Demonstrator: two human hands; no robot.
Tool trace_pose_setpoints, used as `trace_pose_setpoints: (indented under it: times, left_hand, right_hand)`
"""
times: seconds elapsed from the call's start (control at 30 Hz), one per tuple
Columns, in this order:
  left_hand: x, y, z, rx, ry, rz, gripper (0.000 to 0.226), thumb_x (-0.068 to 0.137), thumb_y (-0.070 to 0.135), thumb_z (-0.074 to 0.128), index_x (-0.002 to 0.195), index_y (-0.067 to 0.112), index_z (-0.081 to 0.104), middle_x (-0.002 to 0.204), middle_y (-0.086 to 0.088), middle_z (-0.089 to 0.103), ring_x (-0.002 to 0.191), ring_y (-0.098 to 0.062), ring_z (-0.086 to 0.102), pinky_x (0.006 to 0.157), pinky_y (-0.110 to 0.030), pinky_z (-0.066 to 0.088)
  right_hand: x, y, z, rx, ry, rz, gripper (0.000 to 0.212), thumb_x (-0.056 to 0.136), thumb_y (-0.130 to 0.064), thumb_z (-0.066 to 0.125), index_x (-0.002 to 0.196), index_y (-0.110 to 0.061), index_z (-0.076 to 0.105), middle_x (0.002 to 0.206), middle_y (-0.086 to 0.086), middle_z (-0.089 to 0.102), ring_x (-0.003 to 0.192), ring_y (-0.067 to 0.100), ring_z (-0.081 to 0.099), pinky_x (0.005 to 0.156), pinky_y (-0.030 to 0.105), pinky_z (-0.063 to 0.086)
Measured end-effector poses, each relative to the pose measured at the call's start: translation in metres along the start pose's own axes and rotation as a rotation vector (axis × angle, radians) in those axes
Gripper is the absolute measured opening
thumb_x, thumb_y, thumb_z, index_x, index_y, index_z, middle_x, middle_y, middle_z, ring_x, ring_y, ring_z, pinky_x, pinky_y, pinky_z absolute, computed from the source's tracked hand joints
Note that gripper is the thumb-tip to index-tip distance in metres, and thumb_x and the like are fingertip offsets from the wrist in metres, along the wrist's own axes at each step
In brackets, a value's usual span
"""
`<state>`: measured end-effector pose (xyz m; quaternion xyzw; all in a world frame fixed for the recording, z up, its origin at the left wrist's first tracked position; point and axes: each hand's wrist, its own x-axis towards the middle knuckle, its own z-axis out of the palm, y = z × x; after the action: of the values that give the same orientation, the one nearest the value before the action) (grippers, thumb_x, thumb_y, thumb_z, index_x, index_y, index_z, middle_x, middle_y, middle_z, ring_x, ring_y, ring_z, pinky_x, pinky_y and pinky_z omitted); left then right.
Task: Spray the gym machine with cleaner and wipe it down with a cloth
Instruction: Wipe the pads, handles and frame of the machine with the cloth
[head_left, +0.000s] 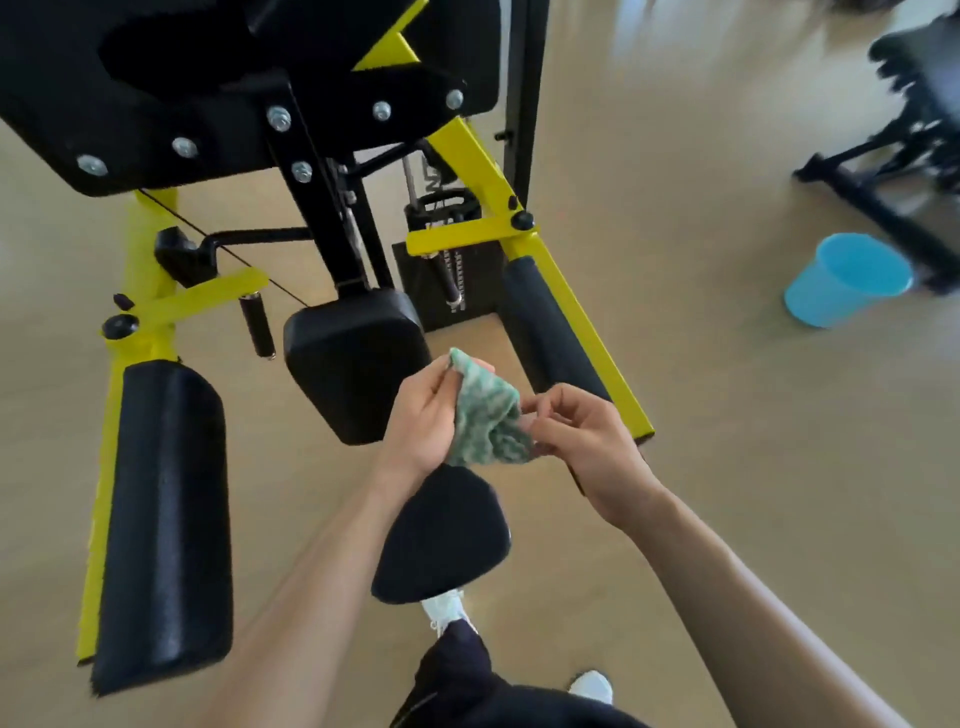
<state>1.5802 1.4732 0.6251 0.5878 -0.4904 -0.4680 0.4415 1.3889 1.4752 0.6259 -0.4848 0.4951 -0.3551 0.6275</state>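
**Now both hands on the cloth, over the seat**

Just above the black seat (441, 535) of the yellow-and-black machine (322, 130), a person holds a bunched green cloth (485, 415) between two hands. The left hand (423, 421) grips its upper end, fingers curled round it. The right hand (587, 447) pinches the lower edge with thumb and fingertips. Beyond the seat stands a back pad (358, 364). Far right of the seat, a blue bucket (847, 280) sits on the floor.
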Motion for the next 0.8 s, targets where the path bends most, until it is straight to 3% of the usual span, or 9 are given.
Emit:
trace_pose_setpoints:
  times: [0.07,0.17,0.23,0.3,0.4,0.5,0.6,0.7,0.8]
  left_hand:
    - [-0.013,0.01,0.041,0.021,-0.043,0.004,0.034,0.11,0.021,0.041,0.103,0.012,0.073,0.095,-0.009,0.076,0.091,-0.022,0.073,0.083,-0.04,0.06]
    - [-0.03,0.026,0.103,0.067,-0.134,0.034,0.03,0.11,0.017,0.046,0.103,0.011,0.075,0.094,-0.009,0.078,0.087,-0.023,0.074,0.078,-0.043,0.059]
    - [-0.04,0.038,0.144,0.05,-0.176,0.053,0.029,0.109,0.021,0.05,0.102,0.009,0.076,0.094,-0.014,0.077,0.085,-0.025,0.073,0.081,-0.05,0.058]
    - [-0.047,0.046,0.182,0.064,-0.175,0.078,0.026,0.107,0.023,0.055,0.101,0.011,0.078,0.093,-0.01,0.078,0.085,-0.021,0.072,0.086,-0.051,0.058]
    - [-0.047,0.051,0.232,0.13,-0.187,0.153,0.025,0.101,0.03,0.058,0.097,0.014,0.078,0.092,-0.009,0.077,0.09,-0.033,0.072,0.083,-0.056,0.058]
    - [-0.04,0.054,0.28,0.133,-0.24,0.163,0.023,0.101,0.026,0.059,0.093,0.013,0.076,0.086,-0.008,0.075,0.079,-0.03,0.071,0.072,-0.052,0.061]
    - [-0.026,0.054,0.325,0.104,-0.318,0.121,0.023,0.103,0.022,0.06,0.092,0.008,0.075,0.079,-0.012,0.071,0.071,-0.017,0.062,0.066,-0.044,0.054]
    - [-0.002,0.05,0.365,0.069,-0.359,0.085,0.027,0.104,0.02,0.059,0.095,-0.001,0.072,0.082,-0.014,0.07,0.075,-0.017,0.059,0.069,-0.039,0.052]
    - [0.03,0.039,0.403,0.037,-0.398,0.017,0.032,0.107,0.023,0.055,0.096,-0.003,0.069,0.081,-0.008,0.064,0.074,-0.015,0.055,0.067,-0.031,0.047]
  right_hand:
    - [-0.027,0.004,-0.034,0.059,0.049,-0.009,0.023,0.092,-0.001,0.068,0.076,-0.009,0.054,0.099,0.012,0.075,0.065,0.016,0.062,0.057,0.025,0.05]
    - [-0.066,0.013,-0.084,0.116,0.169,-0.007,0.017,0.092,-0.015,0.073,0.096,-0.002,0.062,0.077,0.002,0.07,0.063,0.017,0.062,0.068,0.04,0.056]
    - [-0.088,0.021,-0.117,0.075,0.264,-0.011,0.035,0.087,-0.032,0.076,0.106,-0.006,0.064,0.084,-0.004,0.071,0.077,0.011,0.067,0.075,0.037,0.059]
    - [-0.108,0.027,-0.149,0.061,0.365,-0.033,0.045,0.077,-0.053,0.072,0.104,-0.017,0.067,0.098,-0.009,0.07,0.086,0.007,0.065,0.082,0.037,0.058]
    - [-0.133,0.038,-0.194,0.102,0.4,-0.064,0.056,0.068,-0.065,0.069,0.11,-0.028,0.065,0.103,-0.018,0.066,0.088,0.0,0.064,0.078,0.025,0.056]
    - [-0.143,0.052,-0.231,0.026,0.348,-0.063,0.058,0.072,-0.054,0.082,0.122,-0.036,0.061,0.115,-0.015,0.068,0.103,0.008,0.068,0.084,0.024,0.058]
    - [-0.135,0.067,-0.266,-0.001,0.379,-0.074,0.048,0.082,-0.023,0.086,0.123,-0.034,0.064,0.108,-0.008,0.073,0.098,0.011,0.07,0.086,0.026,0.057]
    - [-0.122,0.075,-0.308,0.009,0.438,-0.071,0.03,0.092,-0.005,0.073,0.116,-0.023,0.072,0.097,-0.004,0.075,0.086,0.007,0.066,0.077,0.021,0.052]
    - [-0.102,0.084,-0.352,0.03,0.548,0.006,0.011,0.097,-0.004,0.063,0.093,-0.009,0.072,0.078,0.002,0.065,0.073,0.013,0.056,0.069,0.032,0.048]
